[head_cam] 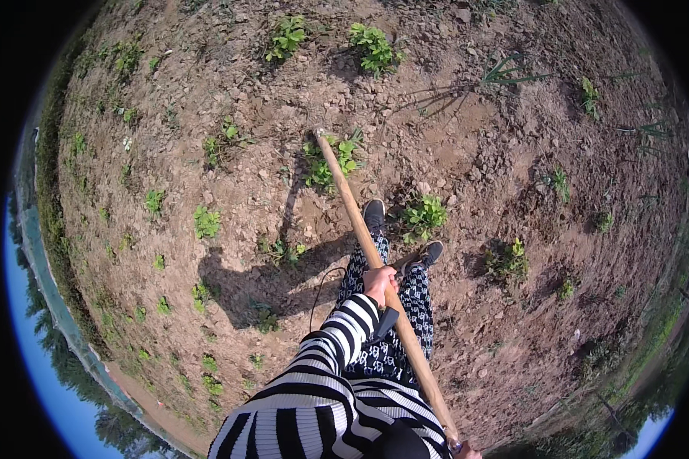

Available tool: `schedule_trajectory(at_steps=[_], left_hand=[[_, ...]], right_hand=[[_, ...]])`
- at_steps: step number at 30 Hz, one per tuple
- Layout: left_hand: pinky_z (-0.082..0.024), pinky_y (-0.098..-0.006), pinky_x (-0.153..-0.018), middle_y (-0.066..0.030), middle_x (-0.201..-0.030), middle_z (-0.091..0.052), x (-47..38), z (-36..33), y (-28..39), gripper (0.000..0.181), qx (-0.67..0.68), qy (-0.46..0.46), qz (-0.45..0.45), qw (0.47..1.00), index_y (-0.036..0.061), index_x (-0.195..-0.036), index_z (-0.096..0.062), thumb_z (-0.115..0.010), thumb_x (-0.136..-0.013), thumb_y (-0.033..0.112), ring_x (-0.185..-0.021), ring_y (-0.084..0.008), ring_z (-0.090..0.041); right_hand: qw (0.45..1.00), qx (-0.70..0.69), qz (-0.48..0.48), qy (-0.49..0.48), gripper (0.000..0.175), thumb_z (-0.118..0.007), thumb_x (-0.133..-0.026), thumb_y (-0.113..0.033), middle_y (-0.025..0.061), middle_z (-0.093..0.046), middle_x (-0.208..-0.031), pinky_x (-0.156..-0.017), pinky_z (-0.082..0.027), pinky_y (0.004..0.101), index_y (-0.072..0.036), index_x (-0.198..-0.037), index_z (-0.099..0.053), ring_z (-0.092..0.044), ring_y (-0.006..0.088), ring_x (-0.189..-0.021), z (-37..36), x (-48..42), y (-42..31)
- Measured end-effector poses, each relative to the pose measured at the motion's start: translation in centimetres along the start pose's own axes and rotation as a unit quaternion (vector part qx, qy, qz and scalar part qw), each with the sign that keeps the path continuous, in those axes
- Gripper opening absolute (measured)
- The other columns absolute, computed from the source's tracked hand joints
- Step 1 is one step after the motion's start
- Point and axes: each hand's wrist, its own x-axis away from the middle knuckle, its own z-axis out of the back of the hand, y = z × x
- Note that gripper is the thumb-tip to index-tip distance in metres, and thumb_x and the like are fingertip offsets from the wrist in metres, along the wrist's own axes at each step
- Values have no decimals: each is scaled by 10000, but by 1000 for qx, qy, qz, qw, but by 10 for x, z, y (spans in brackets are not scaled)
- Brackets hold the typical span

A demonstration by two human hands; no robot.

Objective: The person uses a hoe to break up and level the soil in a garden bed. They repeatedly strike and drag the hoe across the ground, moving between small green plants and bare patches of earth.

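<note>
A long wooden tool handle (pixel 353 209) slants across the view, past my legs to the ground ahead. My left hand (pixel 380 283) is wrapped around its middle. At the bottom edge, my right hand (pixel 468 451) is partly cut off by the frame and grips the handle near its lower end. The handle's far end (pixel 320 132) meets the soil beside a leafy green plant (pixel 327 166), with a bit of metal showing. The tool's head is too hidden to name. Behind my left wrist is a small black object (pixel 386 325).
My dark shoes (pixel 374 214) stand on dry, cloddy soil (pixel 252 74). Low leafy plants (pixel 425 218) grow close by, with several more around. Long-leaved plants (pixel 508 72) stand at upper right. A thin black cable (pixel 317 292) loops beside my leg. Trees (pixel 63 367) line the far left.
</note>
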Motion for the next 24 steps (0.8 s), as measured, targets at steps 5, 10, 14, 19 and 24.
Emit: schedule_trajectory(at_steps=[5,10,14,19,24], left_hand=[[-431,-314,-454,-18,-588,-462,12,-1,-3,163,51,-61,15,997,88,-679,-482,-610,-777,113,-480,-139,-462],[-435,-320,-446,-33,-602,-476,25,0,43,131,77,-74,-52,993,61,-691,-507,-606,-770,93,-473,-149,-470],[-429,-310,-439,-14,-551,-457,7,-1,85,182,81,-73,-109,988,98,-626,-463,-596,-750,94,-440,-131,-441],[-428,-308,-398,-47,-556,-504,1,-19,-20,135,17,29,-73,997,44,-637,-523,-617,-732,62,-434,-156,-492],[-430,-310,-403,-37,-573,-488,46,-41,-50,158,30,-63,-36,997,50,-628,-501,-603,-747,61,-441,-148,-484]], right_hand=[[998,18,27,60,212,-611,-806,-273,186,-582,-638,-591,-464,488,-65,-824,-573,-576,383,-591,-9,14,31],[994,-6,-45,-96,259,-671,-704,-249,192,-613,-677,-580,-489,448,-39,-819,-572,-623,349,-650,-4,-34,15],[993,-4,-34,-113,242,-693,-709,-231,201,-643,-719,-598,-510,449,-30,-777,-576,-651,350,-686,-7,-63,1],[998,-29,-31,-37,289,-670,-730,-287,196,-588,-682,-618,-472,457,-32,-786,-547,-592,360,-656,-55,-14,71],[992,-6,-103,-67,341,-637,-781,-264,197,-613,-920,-776,-465,428,-9,-1001,-583,-592,317,-889,-85,29,109]])
